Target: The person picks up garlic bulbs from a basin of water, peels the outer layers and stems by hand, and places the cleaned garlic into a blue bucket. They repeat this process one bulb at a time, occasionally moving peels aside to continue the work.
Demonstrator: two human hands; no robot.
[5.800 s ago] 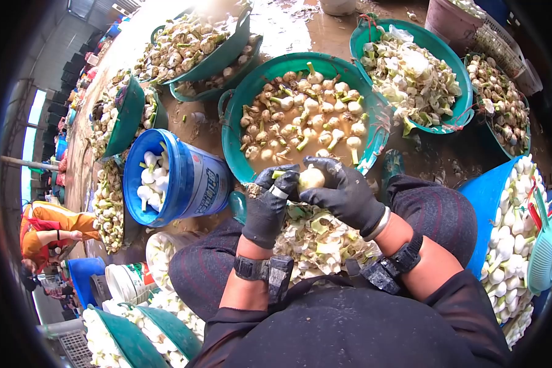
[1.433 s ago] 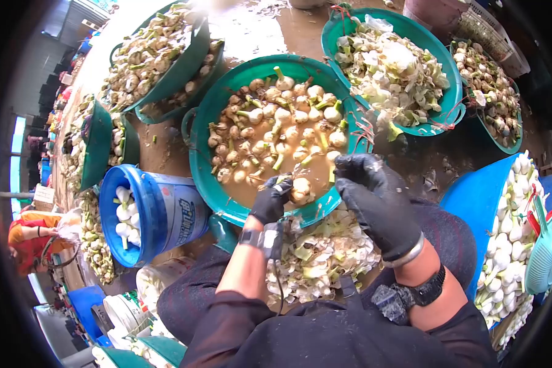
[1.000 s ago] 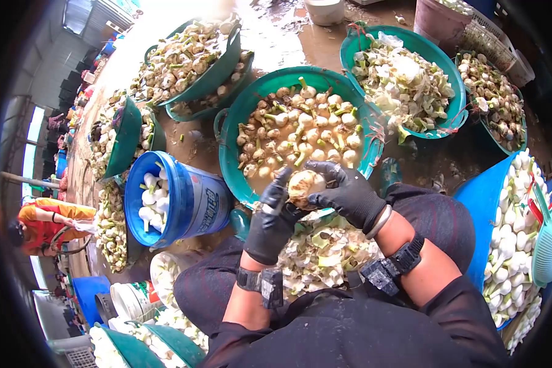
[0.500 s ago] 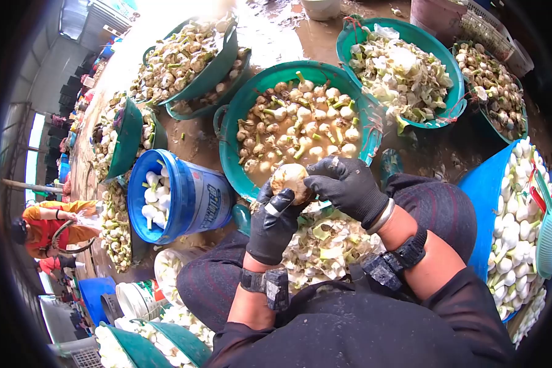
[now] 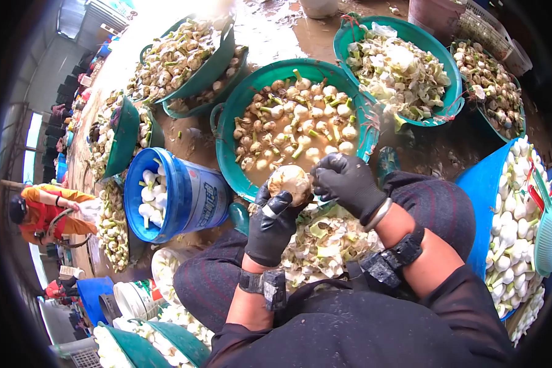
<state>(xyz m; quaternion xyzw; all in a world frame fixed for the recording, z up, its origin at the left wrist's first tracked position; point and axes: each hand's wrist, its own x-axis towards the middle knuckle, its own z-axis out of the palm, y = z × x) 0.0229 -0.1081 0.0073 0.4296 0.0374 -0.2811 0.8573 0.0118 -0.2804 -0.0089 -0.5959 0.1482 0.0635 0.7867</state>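
My left hand [image 5: 270, 227], in a dark glove with tape on a finger, holds a large garlic bulb [image 5: 290, 183] with stained outer skin. Just right of the bulb is my right hand [image 5: 348, 186], also gloved, its fingers curled into a pinch; whatever is between them is hidden. Ahead of both hands stands a green tub [image 5: 226, 150] of muddy water with many garlic bulbs [image 5: 300, 113] in it. Below, between my knees, lies a heap of peeled garlic skins [image 5: 331, 242].
A blue bucket [image 5: 208, 199] holding white bulbs lies tilted at left. At right, a blue container [image 5: 475, 202] is filled with cleaned garlic, beside a light green basket [image 5: 549, 239]. Another tub [image 5: 454, 101] holds skins. A co-worker in orange [image 5: 52, 211] is at far left.
My right hand has drawn slightly to the right, off the bulb. The bulb stays in my left hand. At far left, the co-worker has shifted.
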